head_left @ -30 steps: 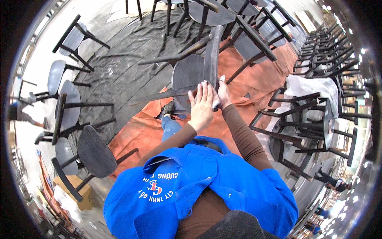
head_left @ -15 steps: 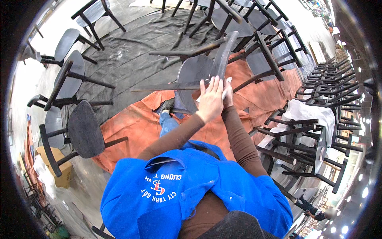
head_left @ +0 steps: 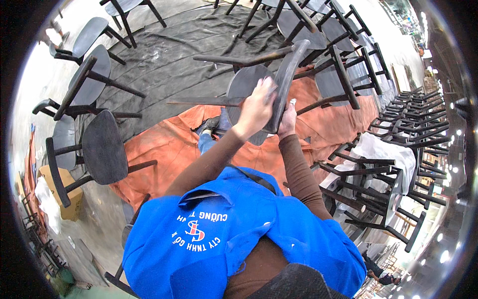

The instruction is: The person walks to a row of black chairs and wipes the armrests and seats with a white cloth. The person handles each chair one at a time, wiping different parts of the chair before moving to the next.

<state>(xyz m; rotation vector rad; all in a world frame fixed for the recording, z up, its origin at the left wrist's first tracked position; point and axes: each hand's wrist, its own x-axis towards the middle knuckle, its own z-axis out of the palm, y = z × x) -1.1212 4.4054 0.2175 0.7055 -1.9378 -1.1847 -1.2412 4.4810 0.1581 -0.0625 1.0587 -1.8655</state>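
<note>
A black wooden chair [head_left: 247, 82] stands tilted in front of me, its curved backrest [head_left: 287, 74] running toward me. My right hand [head_left: 288, 119] is closed round the near end of that backrest, thumb up. Against the backrest's inner side, over the seat, lies my left hand [head_left: 256, 107]. Its fingers are bent together and partly blurred. Something small seems to be under them, with a brownish edge by the palm, but I cannot make it out. One chair leg [head_left: 204, 101] points left past my left hand.
An orange sheet [head_left: 159, 144] and a dark cloth [head_left: 169, 65] cover the floor. More black chairs stand at left [head_left: 105, 147] and far right [head_left: 331, 84]. Stacked chair frames [head_left: 368, 189] with white plastic [head_left: 393, 154] are at right. A cardboard box [head_left: 67, 194] sits at lower left.
My left hand has moved off the backrest's near end, left and farther along its inner side. My right hand now grips that end more openly in view. The view has shifted slightly.
</note>
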